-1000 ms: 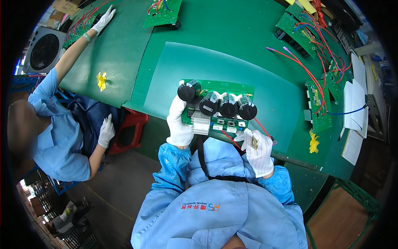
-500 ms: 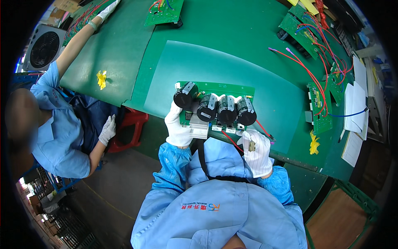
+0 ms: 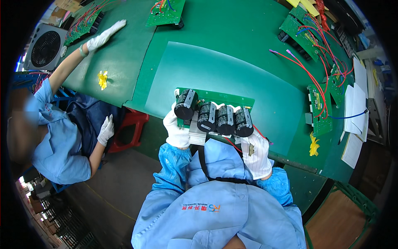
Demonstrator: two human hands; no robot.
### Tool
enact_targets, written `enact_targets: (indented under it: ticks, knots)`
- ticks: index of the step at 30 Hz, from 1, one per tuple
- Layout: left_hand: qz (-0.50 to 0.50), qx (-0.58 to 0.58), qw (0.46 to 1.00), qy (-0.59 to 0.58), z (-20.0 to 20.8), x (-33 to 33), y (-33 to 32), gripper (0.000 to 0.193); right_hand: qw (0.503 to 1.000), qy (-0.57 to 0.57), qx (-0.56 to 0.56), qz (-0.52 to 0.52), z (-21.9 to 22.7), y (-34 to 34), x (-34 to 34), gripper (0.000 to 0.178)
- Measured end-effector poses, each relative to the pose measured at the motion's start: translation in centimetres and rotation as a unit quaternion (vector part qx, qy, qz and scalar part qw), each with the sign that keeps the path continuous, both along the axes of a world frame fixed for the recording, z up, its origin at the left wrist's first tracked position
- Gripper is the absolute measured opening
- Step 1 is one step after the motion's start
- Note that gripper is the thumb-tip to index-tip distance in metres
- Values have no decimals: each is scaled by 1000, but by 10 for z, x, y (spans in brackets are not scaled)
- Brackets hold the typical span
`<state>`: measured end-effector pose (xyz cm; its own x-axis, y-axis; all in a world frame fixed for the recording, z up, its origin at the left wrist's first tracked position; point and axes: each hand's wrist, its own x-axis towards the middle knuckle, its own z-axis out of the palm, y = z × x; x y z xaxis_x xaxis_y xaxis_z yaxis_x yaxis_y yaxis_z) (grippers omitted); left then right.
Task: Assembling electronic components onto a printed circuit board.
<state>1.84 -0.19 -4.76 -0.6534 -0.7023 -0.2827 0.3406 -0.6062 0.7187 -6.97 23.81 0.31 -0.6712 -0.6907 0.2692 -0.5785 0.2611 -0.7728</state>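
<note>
A green circuit board [image 3: 226, 98] with several large black capacitors [image 3: 225, 120] and a ribbed silver heatsink [image 3: 197, 133] is held tilted at the bench's near edge. My left hand [image 3: 177, 129], in a white glove, grips its left side beside the heatsink. My right hand [image 3: 256, 154], in a striped white glove, closes on the near right edge; its fingertips are partly hidden by the rightmost capacitor. A small brownish piece [image 3: 251, 150] shows against the right glove; its kind is unclear. Red wires [image 3: 260, 133] run from the board beside this hand.
A translucent sheet [image 3: 199, 62] covers part of the green bench. Wired boards [image 3: 319, 110] and papers [image 3: 354, 108] lie on the right, another board [image 3: 166, 12] at the back. A co-worker's gloved hand [image 3: 107, 35] reaches over the left bench. A red stool [image 3: 132, 128] stands below.
The board has tilted, its capacitors shifting toward me, and my right hand has moved slightly nearer with it. The co-worker's far hand has drawn back from the boards at the far left.
</note>
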Motion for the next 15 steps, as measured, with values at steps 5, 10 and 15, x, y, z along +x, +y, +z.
enact_targets:
  ticks: [5,10,15]
  knots:
    - [-13,-20,1000,9,10,0,3,28,999,6,-26,-23,7,-5,-3,4]
    - [5,84,996,19,12,-5,2,37,998,-39,-15,-36,16,-8,0,8]
    - [9,87,996,9,10,-8,1,41,993,-95,-33,-68,11,-8,3,6]
